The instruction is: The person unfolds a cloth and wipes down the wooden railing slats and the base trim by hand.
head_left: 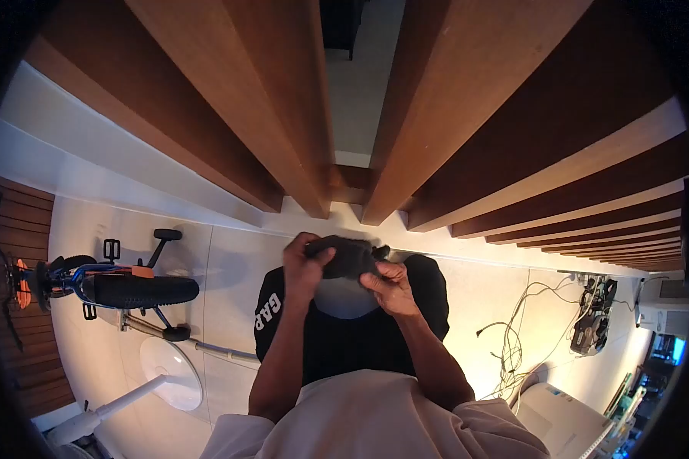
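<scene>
A dark grey, soft-looking cloth piece [347,257] is stretched between my two hands, above my lap. My left hand [305,266] pinches its left end, with the thumb pressed on top. On the other side, my right hand [391,288] grips the lower right edge between thumb and fingers. A small dark bunched bit sticks out at the cloth's right end. Below the cloth a bluish-grey rounded surface [346,297] shows between my knees; I cannot tell what it is. Black trousers [344,344] with white letters cover my legs.
Tall wooden slats [436,115] rise close in front. At left lies a child's bicycle [142,289] with training wheels, near a white stand with a round base [172,375]. Loose cables [513,336] and a black device [594,314] lie on the floor at right.
</scene>
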### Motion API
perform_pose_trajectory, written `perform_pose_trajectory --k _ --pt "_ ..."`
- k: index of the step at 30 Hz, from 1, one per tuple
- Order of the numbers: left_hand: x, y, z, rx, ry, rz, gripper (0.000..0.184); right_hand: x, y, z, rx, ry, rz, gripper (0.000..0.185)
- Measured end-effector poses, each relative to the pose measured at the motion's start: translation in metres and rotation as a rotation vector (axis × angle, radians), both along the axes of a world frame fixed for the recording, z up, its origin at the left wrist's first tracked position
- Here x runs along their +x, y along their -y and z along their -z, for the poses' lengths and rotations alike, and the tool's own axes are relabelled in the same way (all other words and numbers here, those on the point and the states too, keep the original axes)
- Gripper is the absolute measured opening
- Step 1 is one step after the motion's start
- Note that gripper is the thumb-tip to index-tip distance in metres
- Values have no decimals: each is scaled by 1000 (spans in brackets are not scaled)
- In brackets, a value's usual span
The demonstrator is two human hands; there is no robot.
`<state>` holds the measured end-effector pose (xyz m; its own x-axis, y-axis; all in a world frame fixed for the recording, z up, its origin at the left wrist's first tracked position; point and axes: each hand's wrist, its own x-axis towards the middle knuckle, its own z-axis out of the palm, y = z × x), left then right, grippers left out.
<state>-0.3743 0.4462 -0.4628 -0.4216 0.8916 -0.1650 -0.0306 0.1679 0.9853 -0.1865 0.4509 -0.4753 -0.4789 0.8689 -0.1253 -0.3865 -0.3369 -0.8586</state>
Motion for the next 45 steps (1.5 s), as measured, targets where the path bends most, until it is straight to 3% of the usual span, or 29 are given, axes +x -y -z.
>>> perform_pose_trajectory --k 1,3,4,5,7,8,11,13,15,24,26,29,33,35,36,37,38,39,40,41,43,45 --pt "5 3 9 -8 -2 0 14 -5 0 0 -52 -42 54 20" --pt "16 0 6 -67 -454 -24 16 -17 -5 -2 -149 -122 176 20" --pt "18 2 3 -132 -499 -54 17 -22 -9 11 -197 -123 189 33" --pt "19 1 -5 -131 -497 -41 17 -28 -14 33 -199 -122 201 33" --pt "20 -6 -15 -99 -820 -176 22 -43 -25 71 -344 305 252 51" --pt "19 -9 -18 -101 -820 -168 22 -54 -30 40 -331 322 251 62" --pt "16 -22 -27 66 -904 22 35 -87 -63 75 -237 414 273 46" --pt "24 -31 -33 178 -1033 304 46 -87 -68 85 -204 407 282 44" --pt "30 -35 -28 123 -1014 361 49 -91 -60 80 -147 368 292 41" --pt "32 -46 -20 136 -988 154 44 -106 -48 79 -15 120 333 26" --pt "26 -49 -17 108 -846 167 41 -109 -57 80 -14 23 327 23" --pt "16 -41 -22 254 -748 115 36 -104 -74 81 -42 -81 288 19" --pt "14 -20 -19 294 -701 -40 36 -80 -73 40 -170 -165 231 16" --pt "13 -18 -19 408 -781 -120 36 -73 -76 13 -308 -337 240 16" --pt "17 -18 -11 406 -772 -135 36 -66 -73 4 -304 -235 252 18" --pt "23 -19 1 391 -558 -124 37 -59 -75 -5 -301 -219 240 18" --pt "29 -17 9 375 -340 -114 39 -55 -77 -21 -74 60 60 18" --pt "34 -17 10 373 -325 -133 39 -52 -79 -36 158 336 -125 19" --pt "38 -17 11 320 -130 -150 35 -50 -80 -51 340 503 -265 24" --pt "42 -17 13 268 66 -165 31 -49 -80 -63 345 521 -285 24" --pt "50 -13 29 286 165 -204 27 -48 -77 -89 947 1002 -423 23" --pt "48 -11 35 308 252 -253 23 -50 -72 -122 962 1132 -505 26"
